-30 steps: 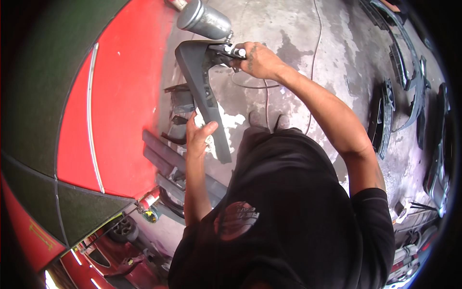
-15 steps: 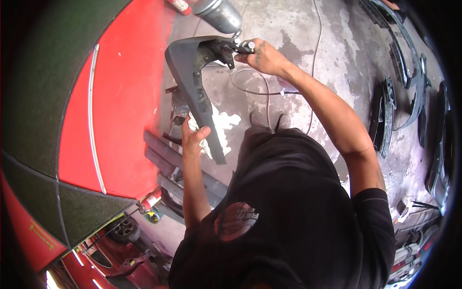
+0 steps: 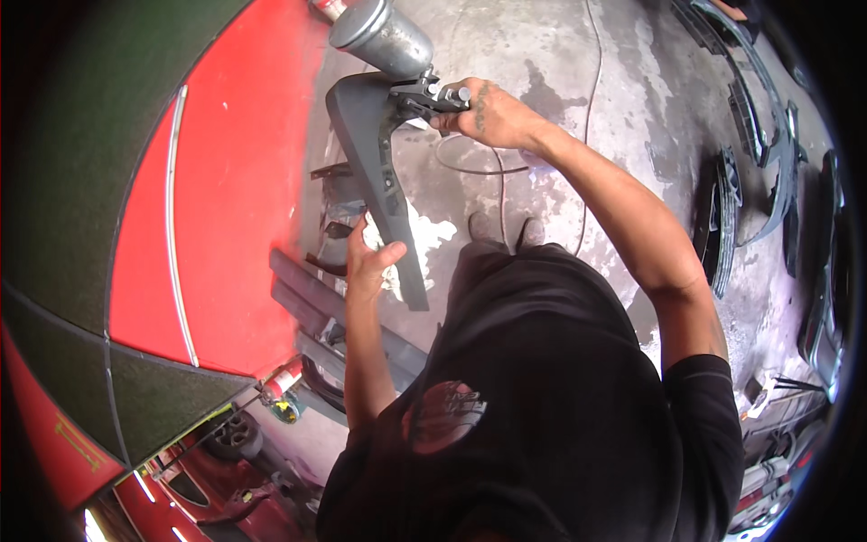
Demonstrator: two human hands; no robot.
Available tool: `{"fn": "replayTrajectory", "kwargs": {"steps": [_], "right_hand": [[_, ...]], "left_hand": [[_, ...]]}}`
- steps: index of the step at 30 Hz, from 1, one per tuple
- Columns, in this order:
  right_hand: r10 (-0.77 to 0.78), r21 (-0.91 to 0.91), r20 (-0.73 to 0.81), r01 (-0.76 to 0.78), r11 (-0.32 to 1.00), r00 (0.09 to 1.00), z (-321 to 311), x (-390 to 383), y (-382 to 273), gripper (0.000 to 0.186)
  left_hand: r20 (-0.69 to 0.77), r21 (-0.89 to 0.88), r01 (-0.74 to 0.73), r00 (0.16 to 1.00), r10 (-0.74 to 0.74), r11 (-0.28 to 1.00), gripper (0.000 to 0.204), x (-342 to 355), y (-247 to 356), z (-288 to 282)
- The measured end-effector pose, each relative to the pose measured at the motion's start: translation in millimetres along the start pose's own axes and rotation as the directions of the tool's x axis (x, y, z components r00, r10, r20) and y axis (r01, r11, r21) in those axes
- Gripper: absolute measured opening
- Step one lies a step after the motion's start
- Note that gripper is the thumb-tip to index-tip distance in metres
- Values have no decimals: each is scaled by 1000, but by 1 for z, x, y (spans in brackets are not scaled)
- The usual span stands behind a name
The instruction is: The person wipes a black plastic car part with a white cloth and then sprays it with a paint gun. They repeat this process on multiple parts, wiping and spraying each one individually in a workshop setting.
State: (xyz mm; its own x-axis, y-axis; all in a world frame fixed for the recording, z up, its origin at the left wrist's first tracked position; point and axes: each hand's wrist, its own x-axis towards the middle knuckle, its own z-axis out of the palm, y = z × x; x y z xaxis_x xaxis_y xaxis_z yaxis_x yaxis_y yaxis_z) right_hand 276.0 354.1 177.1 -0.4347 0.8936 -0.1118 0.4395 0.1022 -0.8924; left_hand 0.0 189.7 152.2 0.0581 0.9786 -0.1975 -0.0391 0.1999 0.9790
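Note:
My right hand is wrapped round the handle of a spray gun. Its silver metal cup points up and left, over the far end of a curved dark grey car trim piece. My left hand grips the lower part of that trim, thumb on the near face. A crumpled white cloth lies behind the trim by my left fingers, which are partly hidden. Whether the gun touches the trim, I cannot tell.
A red wall panel stands on the left. Long grey panels lie on the floor beside my left forearm. A hose runs over the stained concrete. Black bumper parts stand at the right. A red extinguisher sits at lower left.
The spray gun has shifted left and slightly down, so its body now covers the trim's inner bend. The trim's upper end has turned a little to the right.

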Motion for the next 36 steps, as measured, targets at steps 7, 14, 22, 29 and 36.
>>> {"fn": "replayTrajectory", "kwargs": {"steps": [7,14,22,29,36], "right_hand": [[-72,-80,-123,62,995,990,12,6,15,39],[-118,-86,-220,101,991,968,40,4,-2,45],[-140,66,64,136,989,988,28,-22,1,45],[-97,-62,304,122,991,948,10,-48,-27,78],[-268,36,310,270,962,912,30,-86,-27,33]], "left_hand": [[-25,-138,-12,1000,9,990,66,-3,9,14],[131,-370,11,991,41,929,66,0,-21,0],[371,-761,344,926,-66,550,69,13,-39,-8],[219,-850,217,974,-53,481,71,51,-48,3],[81,-842,106,994,-70,530,73,61,-58,12]]}}
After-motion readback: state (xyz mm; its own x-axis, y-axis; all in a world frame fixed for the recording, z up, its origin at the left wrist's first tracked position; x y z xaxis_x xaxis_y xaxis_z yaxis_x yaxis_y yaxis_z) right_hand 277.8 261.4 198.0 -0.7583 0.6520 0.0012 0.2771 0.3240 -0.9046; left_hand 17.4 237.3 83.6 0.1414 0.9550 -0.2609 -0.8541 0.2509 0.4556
